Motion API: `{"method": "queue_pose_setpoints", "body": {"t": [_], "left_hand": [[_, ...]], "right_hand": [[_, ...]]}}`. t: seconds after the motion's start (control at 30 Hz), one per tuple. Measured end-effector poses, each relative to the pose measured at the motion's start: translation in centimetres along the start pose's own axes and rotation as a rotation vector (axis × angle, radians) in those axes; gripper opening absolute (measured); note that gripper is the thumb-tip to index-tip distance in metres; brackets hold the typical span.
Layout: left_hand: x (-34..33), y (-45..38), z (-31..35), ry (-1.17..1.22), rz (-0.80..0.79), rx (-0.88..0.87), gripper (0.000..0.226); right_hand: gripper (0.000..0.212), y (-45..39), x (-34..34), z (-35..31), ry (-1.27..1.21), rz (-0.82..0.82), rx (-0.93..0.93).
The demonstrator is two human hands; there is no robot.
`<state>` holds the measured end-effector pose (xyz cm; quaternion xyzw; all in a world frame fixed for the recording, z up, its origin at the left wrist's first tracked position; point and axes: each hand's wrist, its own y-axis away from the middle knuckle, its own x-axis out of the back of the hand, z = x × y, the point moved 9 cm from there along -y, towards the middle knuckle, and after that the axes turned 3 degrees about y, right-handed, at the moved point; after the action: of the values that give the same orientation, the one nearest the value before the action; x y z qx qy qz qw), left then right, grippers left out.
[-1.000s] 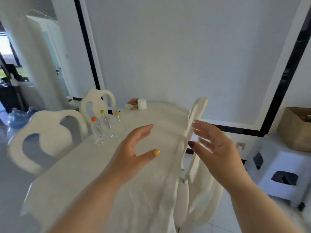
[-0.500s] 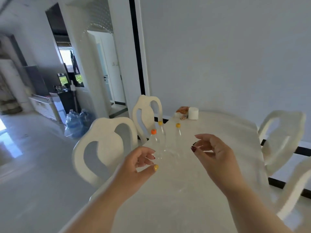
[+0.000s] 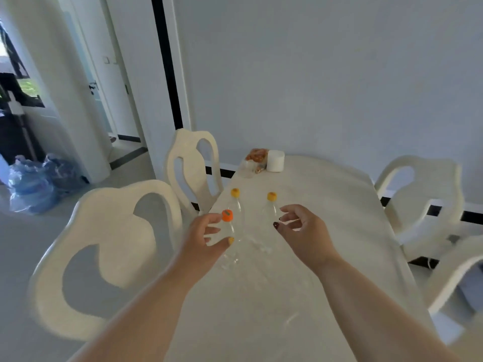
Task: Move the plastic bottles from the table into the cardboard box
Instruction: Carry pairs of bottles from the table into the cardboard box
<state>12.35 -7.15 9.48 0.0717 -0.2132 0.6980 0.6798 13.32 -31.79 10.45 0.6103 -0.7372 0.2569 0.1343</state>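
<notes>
Three clear plastic bottles stand upright on the white table [image 3: 339,205]. The nearest one has an orange cap [image 3: 227,215]; my left hand [image 3: 206,241] curls around its neck with fingers apart, just short of a grip. Behind it stands a yellow-capped bottle [image 3: 235,202]. A second yellow-capped bottle [image 3: 271,205] is to the right, and my right hand [image 3: 303,231] reaches at its body with fingers spread. The cardboard box is out of view.
White chairs stand along the table's left side [image 3: 109,246], [image 3: 193,163] and right side [image 3: 418,199]. A white cup [image 3: 275,160] and a snack bag [image 3: 257,155] sit at the far end. Blue plastic bags [image 3: 34,178] lie on the floor by a doorway at left.
The view has swung left and closer to the table, so the cardboard box has left the frame. Both hands have moved forward and now reach the bottles.
</notes>
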Motion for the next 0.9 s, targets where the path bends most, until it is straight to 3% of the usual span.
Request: {"method": "queue_pose_setpoints", "body": {"t": [0.23, 0.37, 0.47, 0.63, 0.9], "left_hand": [[-2.9, -9.9, -8.5, -0.068, -0.099, 0.080, 0.070], [-4.6, -12.4, -10.9, -0.074, -0.161, 0.093, 0.048], [-5.1, -13.1, -11.8, -0.076, -0.191, 0.085, 0.025], [-5.3, -12.9, -12.5, 0.030, -0.207, 0.118, 0.024], [-5.9, -12.0, -10.7, 0.140, -0.273, 0.076, 0.021]], "right_hand": [[0.067, -8.1, -5.2, 5.3, 0.177, 0.036, -0.252], [0.079, -11.3, -7.5, 7.6, 0.211, 0.029, -0.352], [0.062, -13.1, -8.5, 8.6, 0.209, 0.071, -0.387], [0.024, -14.0, -8.3, 9.5, 0.184, 0.187, -0.431], [0.013, -9.5, -6.4, 8.5, 0.204, 0.255, -0.326]]}}
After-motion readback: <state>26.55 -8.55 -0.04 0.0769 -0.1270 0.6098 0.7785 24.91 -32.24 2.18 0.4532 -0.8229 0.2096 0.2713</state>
